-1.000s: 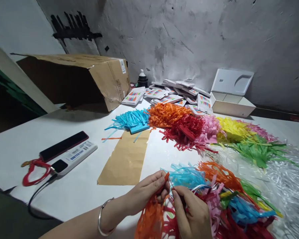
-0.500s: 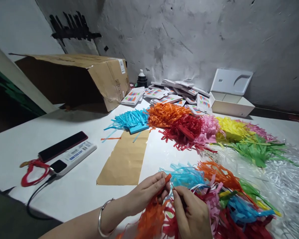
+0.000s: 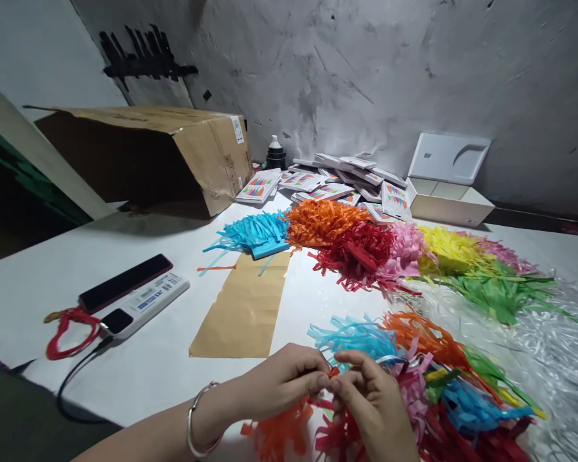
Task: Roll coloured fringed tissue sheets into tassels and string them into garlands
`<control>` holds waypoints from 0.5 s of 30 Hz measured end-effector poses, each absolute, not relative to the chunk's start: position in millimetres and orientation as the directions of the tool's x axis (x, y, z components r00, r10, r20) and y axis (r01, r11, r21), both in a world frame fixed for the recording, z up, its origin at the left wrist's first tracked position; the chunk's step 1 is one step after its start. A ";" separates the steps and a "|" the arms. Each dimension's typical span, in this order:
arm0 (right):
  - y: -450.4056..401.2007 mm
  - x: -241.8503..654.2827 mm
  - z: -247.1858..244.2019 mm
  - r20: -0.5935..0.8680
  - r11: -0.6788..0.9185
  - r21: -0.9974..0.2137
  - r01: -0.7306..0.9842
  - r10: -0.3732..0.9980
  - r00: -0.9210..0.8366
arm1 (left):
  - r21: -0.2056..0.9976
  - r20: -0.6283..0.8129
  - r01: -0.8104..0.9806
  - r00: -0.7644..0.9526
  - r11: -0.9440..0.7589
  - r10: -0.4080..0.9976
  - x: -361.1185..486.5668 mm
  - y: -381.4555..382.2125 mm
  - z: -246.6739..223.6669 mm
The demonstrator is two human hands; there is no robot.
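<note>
My left hand [image 3: 293, 378], with a silver bangle on its wrist, is closed on the folded top of an orange paper tassel [image 3: 280, 433], whose fringe hangs below. My right hand [image 3: 370, 398] meets it at the fingertips, thumb and index finger pinched beside the tassel's top. Whatever thin thing lies in that pinch is hidden by the fingers. Just beyond and to the right of the hands lies a mixed heap of tassels: light blue fringe [image 3: 359, 337], orange fringe [image 3: 426, 333], pink, green, yellow and red.
A brown paper sheet [image 3: 241, 314] lies left of the hands, with a phone [image 3: 125, 282] and white power bank [image 3: 149, 305] farther left. Colour-sorted tassels [image 3: 325, 221] stretch across the back before flat printed packs [image 3: 308, 181]. A carton [image 3: 212, 160], an opened white box [image 3: 450, 205] and clear strands [image 3: 553, 359] surround them.
My hands have come together at the tassel's top, where a short gap with a thin strand showed before. The right fingers have risen, and the orange fringe has shifted lower.
</note>
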State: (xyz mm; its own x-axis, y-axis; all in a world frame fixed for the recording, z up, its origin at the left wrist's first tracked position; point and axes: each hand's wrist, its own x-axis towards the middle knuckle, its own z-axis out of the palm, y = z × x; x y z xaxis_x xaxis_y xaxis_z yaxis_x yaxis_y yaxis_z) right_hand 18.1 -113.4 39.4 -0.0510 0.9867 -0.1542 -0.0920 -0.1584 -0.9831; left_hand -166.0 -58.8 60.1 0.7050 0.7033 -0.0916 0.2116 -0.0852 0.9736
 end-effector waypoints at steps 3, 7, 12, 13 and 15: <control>-114.0 16.9 38.1 -0.170 -0.187 -0.969 -0.161 0.979 -0.111 | 0.983 -0.020 0.150 0.649 -0.103 0.760 -165.1 -58.1 57.7; -114.4 13.9 31.9 -0.077 -0.078 -0.997 -0.014 0.994 -0.081 | 0.977 0.138 0.068 0.514 -0.200 0.847 -161.0 -60.2 52.2; -110.3 18.9 26.9 0.276 0.284 -0.861 0.421 0.958 -0.082 | 0.991 0.133 -0.055 0.385 -0.121 0.913 -154.7 -58.6 49.9; -109.1 23.6 26.2 0.348 0.342 -0.787 0.514 0.933 -0.088 | 0.990 0.071 -0.141 0.363 -0.020 0.929 -154.8 -55.3 52.0; -106.6 37.9 24.3 0.453 0.389 -0.631 0.671 0.887 -0.089 | 0.917 -0.076 -0.345 0.342 0.201 0.936 -158.0 -45.2 60.0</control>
